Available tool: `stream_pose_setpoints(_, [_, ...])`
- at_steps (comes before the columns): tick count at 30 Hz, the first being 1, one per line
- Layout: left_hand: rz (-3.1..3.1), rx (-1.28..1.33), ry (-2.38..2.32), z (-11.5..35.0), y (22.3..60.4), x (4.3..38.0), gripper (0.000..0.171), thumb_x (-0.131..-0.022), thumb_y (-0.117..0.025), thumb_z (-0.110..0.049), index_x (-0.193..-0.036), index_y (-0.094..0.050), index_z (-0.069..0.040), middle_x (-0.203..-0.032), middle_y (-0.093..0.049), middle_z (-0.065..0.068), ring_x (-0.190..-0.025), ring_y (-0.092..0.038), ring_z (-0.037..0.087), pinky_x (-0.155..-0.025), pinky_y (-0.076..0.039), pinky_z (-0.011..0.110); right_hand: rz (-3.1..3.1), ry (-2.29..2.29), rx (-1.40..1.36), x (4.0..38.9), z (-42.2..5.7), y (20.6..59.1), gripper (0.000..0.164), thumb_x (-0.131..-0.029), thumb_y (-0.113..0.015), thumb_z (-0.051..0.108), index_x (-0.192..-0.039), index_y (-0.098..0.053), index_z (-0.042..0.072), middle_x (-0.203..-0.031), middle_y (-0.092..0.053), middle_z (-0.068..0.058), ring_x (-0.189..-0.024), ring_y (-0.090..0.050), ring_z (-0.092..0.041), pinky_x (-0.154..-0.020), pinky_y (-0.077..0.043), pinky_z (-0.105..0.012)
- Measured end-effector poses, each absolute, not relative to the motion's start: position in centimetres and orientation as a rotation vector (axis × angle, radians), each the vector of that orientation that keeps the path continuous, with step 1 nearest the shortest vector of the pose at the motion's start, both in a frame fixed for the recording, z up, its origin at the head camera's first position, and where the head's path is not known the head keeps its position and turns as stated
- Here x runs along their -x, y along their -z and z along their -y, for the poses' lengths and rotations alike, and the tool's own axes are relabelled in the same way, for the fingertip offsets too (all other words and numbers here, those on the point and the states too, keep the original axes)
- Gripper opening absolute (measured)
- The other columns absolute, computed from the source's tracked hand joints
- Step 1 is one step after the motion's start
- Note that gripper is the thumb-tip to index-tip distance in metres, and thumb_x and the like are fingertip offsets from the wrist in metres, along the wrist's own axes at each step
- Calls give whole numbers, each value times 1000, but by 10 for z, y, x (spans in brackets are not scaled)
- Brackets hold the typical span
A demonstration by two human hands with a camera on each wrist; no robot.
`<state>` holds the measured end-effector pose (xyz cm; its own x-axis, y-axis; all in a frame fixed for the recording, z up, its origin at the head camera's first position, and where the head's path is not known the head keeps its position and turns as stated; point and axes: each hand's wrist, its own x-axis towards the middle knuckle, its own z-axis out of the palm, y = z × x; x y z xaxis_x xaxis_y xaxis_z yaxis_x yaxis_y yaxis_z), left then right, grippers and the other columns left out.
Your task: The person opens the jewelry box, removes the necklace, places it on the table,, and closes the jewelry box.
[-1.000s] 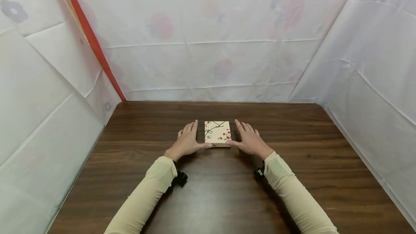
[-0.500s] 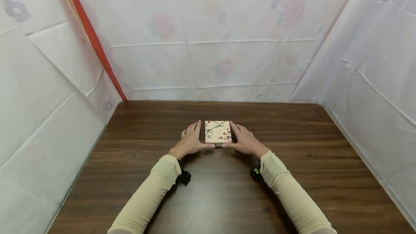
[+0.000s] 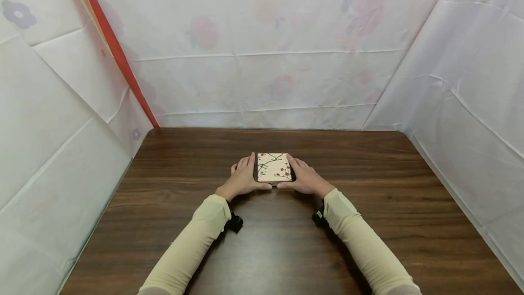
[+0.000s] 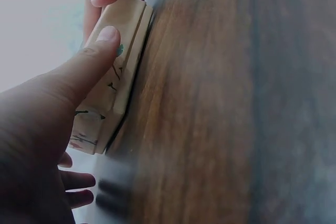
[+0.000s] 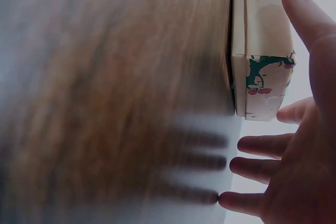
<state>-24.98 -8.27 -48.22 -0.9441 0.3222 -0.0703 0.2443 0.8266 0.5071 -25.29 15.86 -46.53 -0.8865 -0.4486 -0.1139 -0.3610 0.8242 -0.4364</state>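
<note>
A small square cream box (image 3: pixel 273 168) with a red blossom and dark branch print lies flat on the table. My left hand (image 3: pixel 242 178) is at its left side, with the thumb (image 4: pixel 100 59) laid along the box's near face and the index finger extended beside the left side. On the opposite side, my right hand (image 3: pixel 306 178) has its index fingertip (image 5: pixel 289 113) right at the far right corner and its thumb across the near face. The other fingers of both hands stretch forward, spread and nearly straight. In the left wrist view, a seam between lid and base runs along the box (image 4: pixel 123 61).
Brown wood-grain table (image 3: pixel 262 245) under both forearms. White printed cloth (image 3: pixel 262 81) hangs behind the table and along both sides, with a red strip (image 3: pixel 118 53) at the back left. A black wrist camera (image 3: pixel 235 222) sits at the left cuff.
Both hands have moved inward toward the box, the right hand further. The thumbs have slid closer together along the near face, and the right index finger has come up to the box's corner.
</note>
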Motion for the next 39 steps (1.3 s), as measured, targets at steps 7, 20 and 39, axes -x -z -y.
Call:
stream_pose_setpoints(7, [-2843,-434,-734,80,485,252,127,-72,-71,-70,-156,-2,-3,-162,-16,20,-150,-14,38,-116,-13,62,-2791,626,658,256,-156,465,110,-81,-67,62,-157,-10,6,-158,-26,-22,-144,-28,-41,-111,-30,-60])
stream_pose_setpoints(20, [-2845,-443,-761,75,486,252,128,-72,-76,-65,-156,-4,-2,-161,-20,17,-149,-16,36,-116,-12,61,-2779,618,694,259,-152,467,111,-82,-71,57,-156,-9,3,-158,-28,-21,-144,-28,-43,-113,-29,-58])
stream_pose_setpoints(39, [-2832,-448,-826,72,486,255,125,-72,-82,-51,-156,-5,-1,-158,-29,19,-144,-28,36,-114,-20,58,-2811,653,704,259,-151,468,111,-78,-78,48,-156,-14,2,-153,-36,-24,-139,-37,-41,-110,-35,-54])
